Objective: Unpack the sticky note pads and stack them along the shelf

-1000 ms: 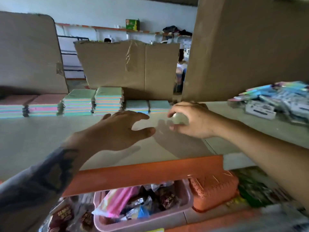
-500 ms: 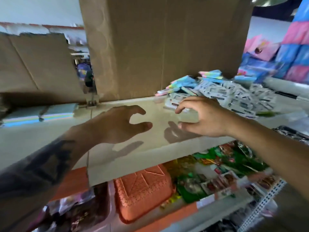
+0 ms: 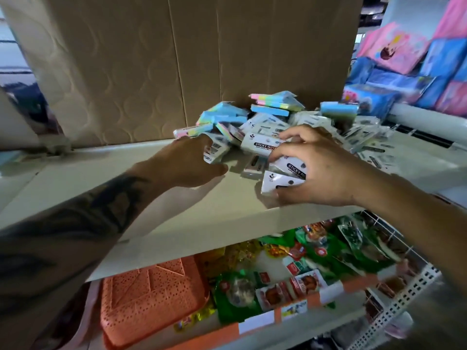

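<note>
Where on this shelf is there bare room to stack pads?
Bare shelf runs left of the left hand, between the cardboard and the front edge. Crowded on the right: the pad pile fills the back, and the right hand grips wrapped pads.

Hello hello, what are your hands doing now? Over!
Right hand grips wrapped pads at the pile's front. Left hand open, touching a pad. Nothing in the way on the shelf.
</note>
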A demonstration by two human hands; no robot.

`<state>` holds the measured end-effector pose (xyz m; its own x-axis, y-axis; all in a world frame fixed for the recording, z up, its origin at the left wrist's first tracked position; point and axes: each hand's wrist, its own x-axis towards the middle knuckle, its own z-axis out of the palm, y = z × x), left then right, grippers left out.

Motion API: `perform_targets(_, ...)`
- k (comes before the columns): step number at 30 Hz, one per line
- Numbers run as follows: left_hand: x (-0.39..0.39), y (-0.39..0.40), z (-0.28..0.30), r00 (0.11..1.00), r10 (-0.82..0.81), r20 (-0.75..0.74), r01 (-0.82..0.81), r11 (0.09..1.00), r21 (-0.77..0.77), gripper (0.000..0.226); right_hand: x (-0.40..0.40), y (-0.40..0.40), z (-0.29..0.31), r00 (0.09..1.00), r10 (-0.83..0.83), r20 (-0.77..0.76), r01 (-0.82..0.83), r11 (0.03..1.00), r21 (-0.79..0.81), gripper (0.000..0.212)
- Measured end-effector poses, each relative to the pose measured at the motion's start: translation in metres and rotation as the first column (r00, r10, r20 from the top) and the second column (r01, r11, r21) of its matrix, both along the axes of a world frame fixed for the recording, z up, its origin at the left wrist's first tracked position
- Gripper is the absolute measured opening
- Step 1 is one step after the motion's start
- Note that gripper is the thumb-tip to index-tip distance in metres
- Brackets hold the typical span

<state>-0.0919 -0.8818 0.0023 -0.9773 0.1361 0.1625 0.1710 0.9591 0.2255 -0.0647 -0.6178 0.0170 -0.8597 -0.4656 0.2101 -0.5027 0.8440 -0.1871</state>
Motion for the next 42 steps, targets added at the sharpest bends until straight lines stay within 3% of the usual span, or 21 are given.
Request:
perform_targets(2, -0.005, 0.003, 0.001, 0.999, 0.041, -0.030, -0.043, 0.998, -0.042, 0.048, -0.002, 0.002, -0.002, 1.000, 0.027, -0.008, -0.027, 1.000, -0.009, 0.068)
perform_targets(7, -0.029, -0.007, -0.004, 0.992, 0.113, -0.055, -0.116, 0.991, -0.060, 0.070, -0.004, 0.002, -0.005, 0.995, 0.100, -0.016, -0.101, 0.994, -0.045, 0.046)
perform_targets(12, -0.004, -0.002, 0.007, 0.980, 0.189, -0.061, -0.193, 0.979, -0.062, 0.075, -0.003, -0.004, -0.002, 0.994, 0.109, 0.001, -0.109, 0.994, -0.029, 0.036)
perform_targets(18, 0.012, -0.011, 0.003, 0.980, 0.195, -0.032, -0.195, 0.981, -0.005, 0.076, 0.004, 0.000, -0.005, 0.995, 0.096, -0.027, -0.098, 0.990, -0.104, 0.056)
perform_targets(21, 0.023, -0.014, 0.001, 0.979, 0.203, -0.024, -0.203, 0.979, 0.006, 0.083, 0.007, 0.004, -0.014, 0.993, 0.045, -0.113, -0.047, 0.999, -0.019, 0.060)
perform_targets(24, 0.033, -0.018, 0.000, 0.978, 0.207, -0.026, -0.206, 0.978, 0.017, 0.076, 0.010, 0.005, -0.021, 0.978, 0.016, -0.207, -0.025, 0.999, -0.040, 0.057)
perform_targets(29, 0.051, -0.025, 0.000, 0.977, 0.212, -0.025, -0.210, 0.976, 0.051, 0.070, 0.014, 0.005, -0.029, 0.942, 0.056, -0.332, -0.111, 0.982, -0.150, 0.054)
perform_targets(36, 0.077, -0.045, 0.002, 0.974, 0.224, -0.043, -0.220, 0.972, 0.087, 0.070, 0.004, -0.013, -0.006, 0.906, 0.151, -0.396, -0.240, 0.953, -0.185, 0.059)
perform_targets(42, 0.106, -0.083, 0.009, 0.955, 0.286, -0.082, -0.274, 0.953, 0.130, 0.071, 0.009, -0.094, 0.025, 0.814, 0.352, -0.463, -0.425, 0.903, -0.060, 0.059)
